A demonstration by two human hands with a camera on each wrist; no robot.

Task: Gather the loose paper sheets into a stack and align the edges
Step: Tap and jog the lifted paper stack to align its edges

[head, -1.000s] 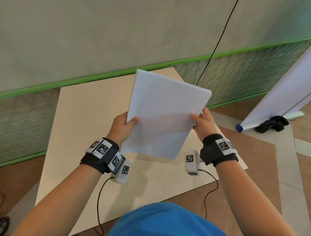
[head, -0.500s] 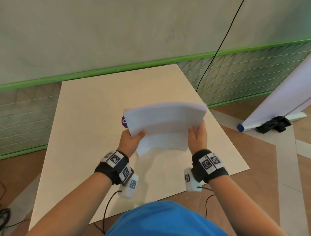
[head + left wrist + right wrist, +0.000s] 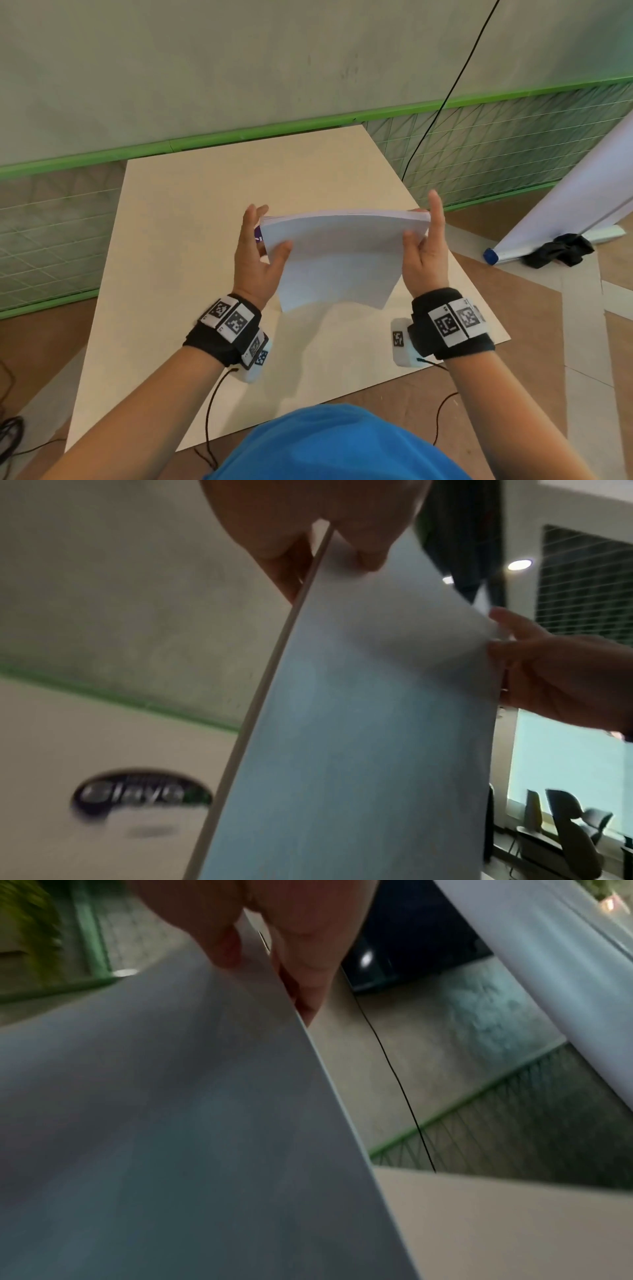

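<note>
A stack of white paper sheets [image 3: 335, 260] stands nearly upright over the beige board [image 3: 191, 219], its top edge level and its lower part bowed toward me. My left hand [image 3: 265, 236] grips its left edge, thumb on the near face and fingers behind. At the right edge my right hand [image 3: 423, 222] holds it the same way, with the index finger pointing up. The left wrist view shows the paper stack [image 3: 359, 723] edge-on, pinched by the left hand [image 3: 329, 534], with the right hand [image 3: 555, 674] across it. In the right wrist view the right hand [image 3: 274, 939] pinches the paper stack [image 3: 171, 1110].
A purple label [image 3: 258, 236] on the board peeks out behind my left hand, and this label [image 3: 140, 794] is blurred in the left wrist view. A black cable [image 3: 442, 102] hangs down the wall. At the right, on the floor, lie a rolled white banner [image 3: 565, 212] and a black cloth [image 3: 558, 251].
The stack has tipped from facing me to standing nearly upright, lower over the board. Both hands have shifted their grip up to its side edges near the top.
</note>
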